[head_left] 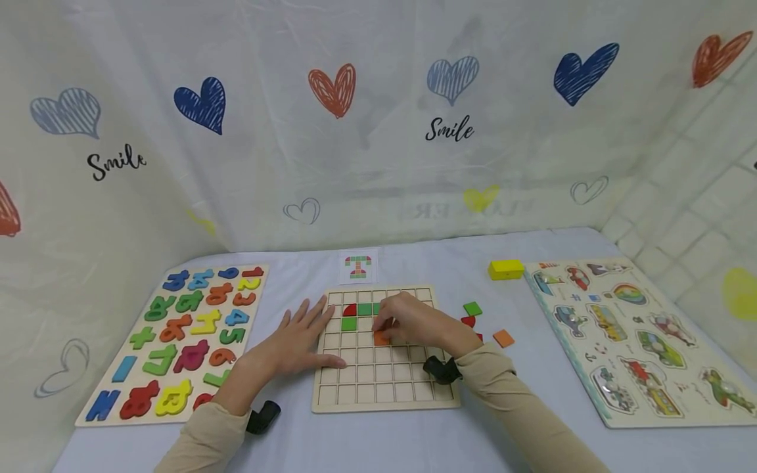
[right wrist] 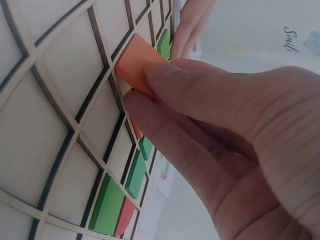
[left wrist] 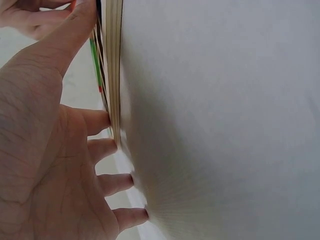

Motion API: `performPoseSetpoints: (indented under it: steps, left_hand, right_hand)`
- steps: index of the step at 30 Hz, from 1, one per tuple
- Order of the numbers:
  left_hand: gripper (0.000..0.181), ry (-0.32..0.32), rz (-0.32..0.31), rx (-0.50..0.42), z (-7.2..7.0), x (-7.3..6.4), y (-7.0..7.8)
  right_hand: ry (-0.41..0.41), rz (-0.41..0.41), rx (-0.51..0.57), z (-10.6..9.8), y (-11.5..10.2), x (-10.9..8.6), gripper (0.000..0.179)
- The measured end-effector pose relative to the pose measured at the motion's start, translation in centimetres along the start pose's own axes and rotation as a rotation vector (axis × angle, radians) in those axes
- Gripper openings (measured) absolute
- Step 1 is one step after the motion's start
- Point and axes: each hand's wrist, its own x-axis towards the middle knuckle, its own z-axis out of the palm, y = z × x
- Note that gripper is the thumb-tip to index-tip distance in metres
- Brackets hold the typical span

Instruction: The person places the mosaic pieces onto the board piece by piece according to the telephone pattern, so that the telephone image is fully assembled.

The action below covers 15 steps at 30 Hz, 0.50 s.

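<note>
My right hand (head_left: 409,322) pinches an orange square tile (right wrist: 134,62) between thumb and fingers. The tile is tilted against the wooden grid board (head_left: 386,393), its lower edge right at a cell in the middle columns. Spread out over the board's left edge, my left hand (head_left: 298,345) has its thumb on the grid and its other fingers reaching past the edge onto the cloth. Near the top of the board lie a red quarter-round tile (head_left: 350,309) and green square tiles (head_left: 365,309). Another green tile (head_left: 349,324) sits one row lower. My right hand partly hides the top row.
Behind the board lies a pattern card (head_left: 357,266). Loose tiles, including a green one (head_left: 472,308) and an orange one (head_left: 503,338), lie right of it. A yellow block (head_left: 505,269) and picture puzzle (head_left: 591,387) are farther right; a letter-and-number board (head_left: 133,312) is left.
</note>
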Motion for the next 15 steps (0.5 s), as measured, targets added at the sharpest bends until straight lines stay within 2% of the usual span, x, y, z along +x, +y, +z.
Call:
performPoseSetpoints:
  steps: [10,15]
  left_hand:
    - [0.114,-0.004,0.004,-0.005,-0.08,-0.01,0.20]
    - [0.114,-0.005,0.002,-0.009,-0.18,-0.12,0.25]
  right_hand:
    - [-0.004,0.019,-0.061,0.18,-0.32,0.24,0.012]
    - [-0.004,-0.005,-0.104,0.26,-0.46,0.37,0.012]
